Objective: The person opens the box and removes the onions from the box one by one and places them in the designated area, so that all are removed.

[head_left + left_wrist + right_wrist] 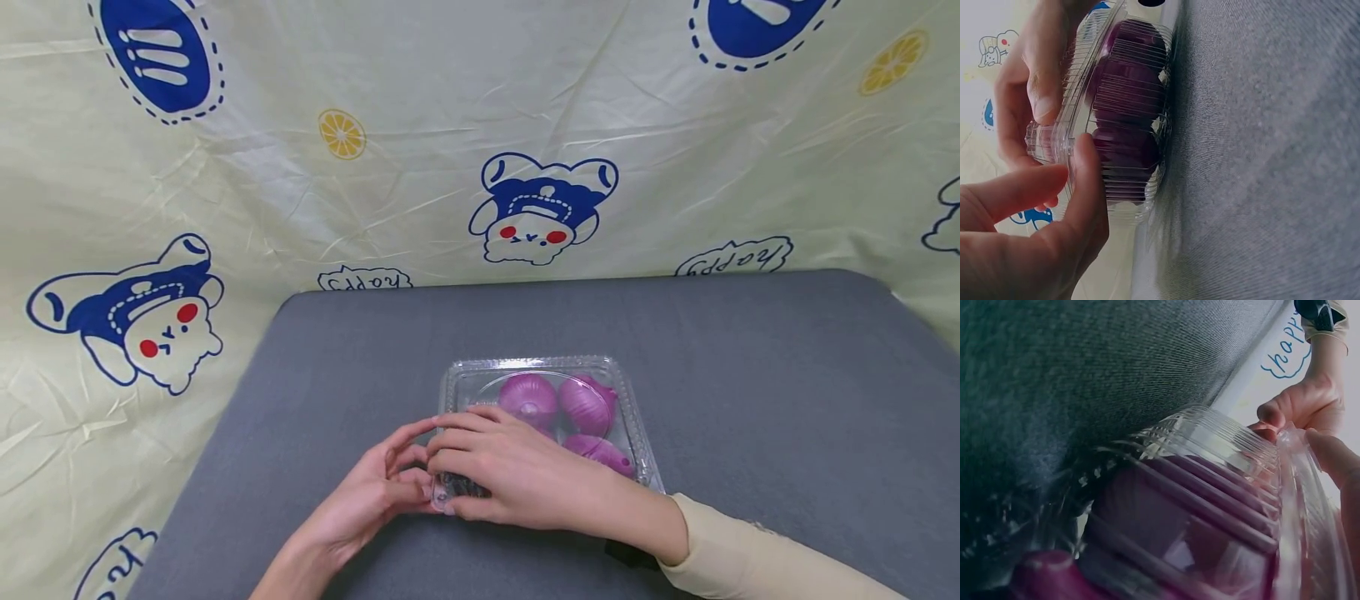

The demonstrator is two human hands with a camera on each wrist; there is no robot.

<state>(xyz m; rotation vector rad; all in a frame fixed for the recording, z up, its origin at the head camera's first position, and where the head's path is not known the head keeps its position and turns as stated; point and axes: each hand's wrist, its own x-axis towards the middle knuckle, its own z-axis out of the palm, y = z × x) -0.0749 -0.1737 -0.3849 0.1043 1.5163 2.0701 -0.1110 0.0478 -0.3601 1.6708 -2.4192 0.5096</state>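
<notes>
A clear plastic clamshell box (534, 364) with its lid down sits on the grey table, holding several purple onions (589, 407). My right hand (517, 477) reaches across the lid from the right, its fingers at the left rim and its thumb by the near left corner. At that same corner, my left hand (378, 479) holds the rim between thumb and fingers. In the left wrist view the left fingertips (1087, 156) touch the ribbed side just below the right thumb (1044, 103). Part of the box's front lies hidden behind the right hand.
The grey cloth-covered table (750, 400) extends around the box on both sides and behind it. A pale curtain (420, 200) printed with blue cartoon bears and orange slices hangs beyond the table's far edge. A dark object (630, 553) shows beneath the right wrist.
</notes>
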